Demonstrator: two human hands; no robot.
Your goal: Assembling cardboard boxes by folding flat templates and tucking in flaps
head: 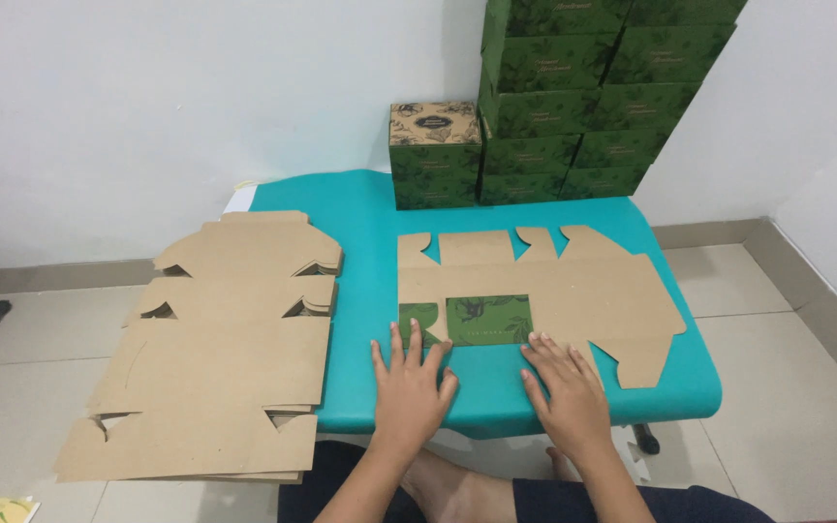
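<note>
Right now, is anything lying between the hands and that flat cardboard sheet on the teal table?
Nothing visible. Both hands, left and right, rest flat with fingertips already on the near edge of the cardboard sheet. The stack of flat sheets lies off to the left, and the green boxes stand behind.

We see a plain kraft-brown box blank [544, 291] with a leaf-printed green panel, on a teal table [360, 291]; dark green leaf-patterned boxes [573, 97] at upper right.

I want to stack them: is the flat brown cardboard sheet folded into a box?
No, the flat brown cardboard sheet lies unfolded on the teal table.
</note>
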